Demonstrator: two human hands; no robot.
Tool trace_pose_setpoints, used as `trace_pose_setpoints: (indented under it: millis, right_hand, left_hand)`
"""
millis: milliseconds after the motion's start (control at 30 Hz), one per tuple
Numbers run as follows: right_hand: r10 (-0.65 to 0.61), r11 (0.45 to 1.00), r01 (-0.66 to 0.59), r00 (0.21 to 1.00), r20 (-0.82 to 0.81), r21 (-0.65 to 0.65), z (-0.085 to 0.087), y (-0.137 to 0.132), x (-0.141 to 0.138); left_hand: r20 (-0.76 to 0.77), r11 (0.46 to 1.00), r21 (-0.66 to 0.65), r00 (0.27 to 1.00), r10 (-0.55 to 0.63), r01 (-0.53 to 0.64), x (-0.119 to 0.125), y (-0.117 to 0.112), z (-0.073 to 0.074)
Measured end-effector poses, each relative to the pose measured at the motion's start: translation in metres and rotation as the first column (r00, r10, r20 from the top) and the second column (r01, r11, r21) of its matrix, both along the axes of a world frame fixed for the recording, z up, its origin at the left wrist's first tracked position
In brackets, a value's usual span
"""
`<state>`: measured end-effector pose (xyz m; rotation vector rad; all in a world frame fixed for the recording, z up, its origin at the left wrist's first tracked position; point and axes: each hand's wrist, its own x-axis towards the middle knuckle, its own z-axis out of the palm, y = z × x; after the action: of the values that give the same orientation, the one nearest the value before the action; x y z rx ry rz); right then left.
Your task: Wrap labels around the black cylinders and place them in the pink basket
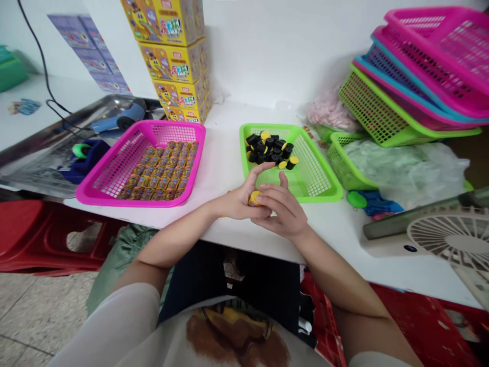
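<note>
My left hand (240, 196) and my right hand (284, 209) meet over the white table (225, 158) near its front edge. Between their fingers sits a small yellow round piece (254, 198), mostly covered; both hands are closed round it. Just beyond the hands stands a green basket (324, 188) holding several small black and yellow cylinders (269, 149). To the left a pink basket (110, 176) holds rows of several small wrapped cylinders (162, 171).
A stack of yellow printed boxes (175, 56) stands at the back. Pink, blue and green baskets (416, 71) are piled at the right above a green basket with plastic bags (401, 168). A white fan (446, 239) lies at the right, a metal tray (42, 148) with a blue tool at the left.
</note>
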<state>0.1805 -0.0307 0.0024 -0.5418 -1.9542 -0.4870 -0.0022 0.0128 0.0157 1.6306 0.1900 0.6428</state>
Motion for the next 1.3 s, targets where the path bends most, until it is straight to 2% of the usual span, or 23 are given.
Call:
trace_pose_setpoints:
  millis: [333,533,600,667,733,767,833,900,967,1000,1067,1100,1200,1233,1300]
  right_hand:
    - [0.129,0.991,-0.129,0.992,0.014,-0.038,-0.006,0.001,0.004]
    - [0.086,0.995,-0.083,0.995,0.054,-0.045,-0.007,0.005,0.007]
    - [0.046,0.998,-0.043,0.997,0.069,-0.048,-0.009,0.008,0.012]
    - [0.003,0.999,-0.001,0.999,0.044,-0.038,-0.010,0.011,0.017]
    - [-0.026,1.000,0.026,1.000,-0.012,0.000,-0.011,0.013,0.020]
    - [-0.034,0.999,0.035,0.999,-0.037,0.029,-0.012,0.012,0.021]
    - [-0.039,0.997,0.042,0.998,-0.053,0.068,-0.012,0.011,0.019]
    - [-0.052,0.998,0.053,0.998,-0.025,0.038,-0.012,0.009,0.016]
    - [-0.100,0.994,0.100,0.995,0.005,-0.042,-0.012,0.009,0.012]
    - [-0.127,0.989,0.128,0.992,0.012,-0.077,-0.012,0.009,0.010]
    - [-0.161,0.980,0.161,0.987,0.012,-0.120,-0.012,0.010,0.007]
    - [-0.159,0.979,0.158,0.987,0.010,-0.131,-0.013,0.011,0.005]
    - [-0.116,0.983,0.117,0.993,0.013,-0.143,-0.015,0.012,0.001]
    - [-0.105,0.984,0.107,0.994,0.017,-0.139,-0.016,0.012,0.000]
    - [-0.091,0.988,0.094,0.995,0.027,-0.126,-0.017,0.012,-0.001]
  left_hand:
    - [-0.006,0.987,-0.061,0.989,-0.151,0.150,-0.004,0.005,-0.001]
    - [-0.028,0.990,-0.052,0.990,-0.135,0.134,-0.001,0.011,-0.002]
    - [-0.015,0.999,-0.018,0.999,-0.036,0.036,0.001,0.007,0.002]
    - [0.012,0.979,0.064,0.981,0.194,-0.195,0.002,-0.004,0.009]
    - [0.018,0.896,0.159,0.908,0.418,-0.416,-0.002,-0.018,0.020]
    - [0.001,0.857,0.201,0.875,0.485,-0.475,-0.006,-0.025,0.026]
    - [-0.055,0.818,0.287,0.844,0.534,-0.499,-0.022,-0.032,0.040]
    - [-0.122,0.770,0.391,0.802,0.585,-0.503,-0.046,-0.025,0.056]
    - [-0.203,0.653,0.532,0.668,0.716,-0.539,-0.075,0.000,0.071]
    - [-0.241,0.569,0.610,0.554,0.797,-0.552,-0.092,0.018,0.077]
    - [-0.278,0.370,0.762,0.248,0.928,-0.532,-0.123,0.060,0.085]
    - [-0.309,0.325,0.796,0.120,0.944,-0.510,-0.138,0.082,0.086]
    - [-0.438,0.326,0.807,-0.127,0.890,-0.493,-0.174,0.136,0.080]
    - [-0.449,0.324,0.820,-0.180,0.875,-0.471,-0.183,0.149,0.076]
    - [-0.437,0.322,0.846,-0.207,0.875,-0.426,-0.195,0.165,0.068]
